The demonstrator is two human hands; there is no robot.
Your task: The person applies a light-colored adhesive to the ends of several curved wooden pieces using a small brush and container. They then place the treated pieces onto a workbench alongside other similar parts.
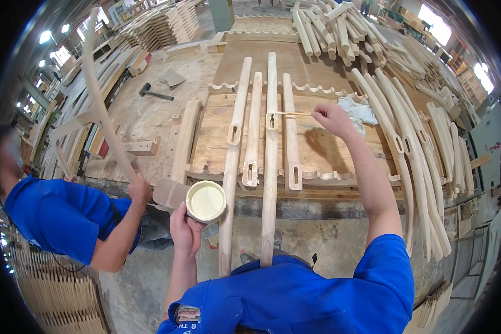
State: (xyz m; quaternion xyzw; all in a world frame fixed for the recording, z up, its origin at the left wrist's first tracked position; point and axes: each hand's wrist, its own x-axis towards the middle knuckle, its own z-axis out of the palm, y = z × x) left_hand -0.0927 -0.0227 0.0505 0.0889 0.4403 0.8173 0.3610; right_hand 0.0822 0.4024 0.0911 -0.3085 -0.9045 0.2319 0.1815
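In my left hand (pixel 185 231) is a round cup of creamy pale liquid (pixel 206 201), held upright just left of the wooden legs. My right hand (pixel 334 119) pinches a thin stick (pixel 296 113) that points leftward. Its tip meets the slot near the middle of a long wooden leg (pixel 269 172). Left of that leg lie a short slotted leg (pixel 254 122), with pale smears around its slot, and another long leg (pixel 231 172). A second short slotted leg (pixel 291 128) rests to the right. The near ends of both long legs overhang the bench toward my body.
Scalloped rails (pixel 331 175) support the legs. A white cloth (pixel 357 113) lies beyond my right hand, beside several curved legs (pixel 420 161). At left, a co-worker in blue (pixel 67 214) holds a wooden frame (pixel 103 122). A hammer (pixel 157 93) lies on the bench.
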